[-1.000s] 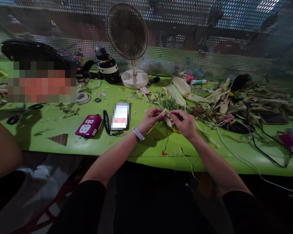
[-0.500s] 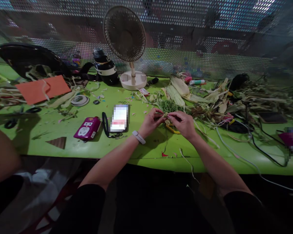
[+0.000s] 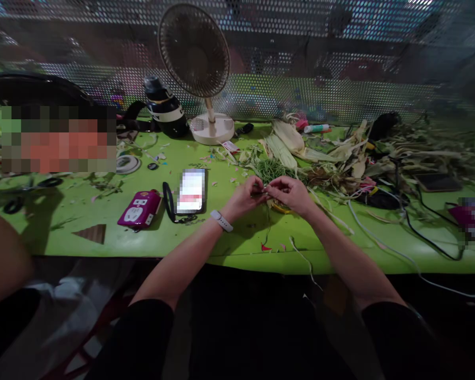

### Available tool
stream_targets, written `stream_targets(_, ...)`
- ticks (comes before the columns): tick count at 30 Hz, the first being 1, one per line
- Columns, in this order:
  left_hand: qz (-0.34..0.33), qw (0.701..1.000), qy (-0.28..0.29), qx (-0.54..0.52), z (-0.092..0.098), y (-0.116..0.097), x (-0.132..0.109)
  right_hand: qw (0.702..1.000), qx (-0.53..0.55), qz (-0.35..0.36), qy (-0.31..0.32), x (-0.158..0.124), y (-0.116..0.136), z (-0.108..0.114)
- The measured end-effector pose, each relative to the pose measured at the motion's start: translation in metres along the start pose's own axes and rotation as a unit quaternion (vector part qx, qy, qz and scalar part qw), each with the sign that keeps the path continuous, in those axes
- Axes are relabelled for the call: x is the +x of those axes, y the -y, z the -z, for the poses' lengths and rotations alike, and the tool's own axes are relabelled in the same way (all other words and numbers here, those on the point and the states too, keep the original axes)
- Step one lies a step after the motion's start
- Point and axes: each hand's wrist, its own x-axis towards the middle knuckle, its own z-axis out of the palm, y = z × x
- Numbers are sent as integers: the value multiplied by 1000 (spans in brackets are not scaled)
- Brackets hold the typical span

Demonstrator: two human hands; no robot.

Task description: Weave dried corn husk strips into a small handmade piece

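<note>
My left hand (image 3: 246, 196) and my right hand (image 3: 291, 193) meet over the green table (image 3: 150, 237), fingers pinched together on a small piece of corn husk (image 3: 267, 190) between them. A thin strand hangs down from it toward the table. A white watch band is on my left wrist (image 3: 220, 220). A pile of corn husks (image 3: 293, 145) and green strands (image 3: 274, 169) lies just behind my hands.
A phone (image 3: 190, 190), a magenta power strip (image 3: 140, 208), a desk fan (image 3: 200, 68), a black bottle (image 3: 164, 108), a tape roll (image 3: 125, 163) and scissors (image 3: 27, 187) lie to the left. Cables (image 3: 411, 232) and husk litter cover the right. Another person's arm (image 3: 2, 258) is at far left.
My hands have drawn a little closer together and shifted slightly left and up in view. The pale husk piece now shows less between my fingers.
</note>
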Motion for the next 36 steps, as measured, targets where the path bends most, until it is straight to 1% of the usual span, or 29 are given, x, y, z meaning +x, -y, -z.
stream_targets(2, 15, 1000, 13, -18, -1, -1, 0, 999, -30, 27, -27, -1, 0, 0)
stream_targets(4, 41, 997, 41, -51, -1, -4, -1, 995, -39, 53, -81, -1, -1, 0)
stream_targets(6, 62, 993, 67, -80, 0, -8, -1, 991, -23, 54, -120, 0, -3, 1)
stream_targets(7, 69, 991, 78, -85, 1, -9, -1, 991, -11, 48, -125, 0, -4, 1)
stream_targets(9, 76, 989, 97, -85, 3, -12, -1, 992, 9, 38, -116, 1, -5, 1)
stream_targets(14, 68, 986, 138, -64, 4, -13, -4, 994, 30, 36, -101, 3, -4, 0)
stream_targets(19, 91, 961, 255, -50, -4, -10, -10, 992, 96, -12, -82, 5, -3, -1)
stream_targets(21, 97, 954, 279, -43, -5, -12, -12, 989, 117, -24, -82, 6, -3, -1)
stream_targets(23, 110, 952, 281, -46, -5, -16, -13, 988, 124, -29, -85, 7, -4, -1)
stream_targets(26, 139, 953, 259, -79, -3, -19, -12, 988, 123, -33, -89, 8, -7, 1)
stream_targets(29, 168, 957, 204, -119, -4, -18, -11, 987, 126, -30, -94, 9, -9, 2)
stream_targets(31, 182, 959, 167, -140, -6, -15, -10, 989, 121, -21, -85, 9, -8, 1)
stream_targets(33, 171, 965, 150, -128, -9, -13, -10, 991, 109, -14, -72, 8, -7, 0)
stream_targets(36, 141, 974, 157, -87, -13, -11, -11, 992, 98, -13, -73, 7, -6, -2)
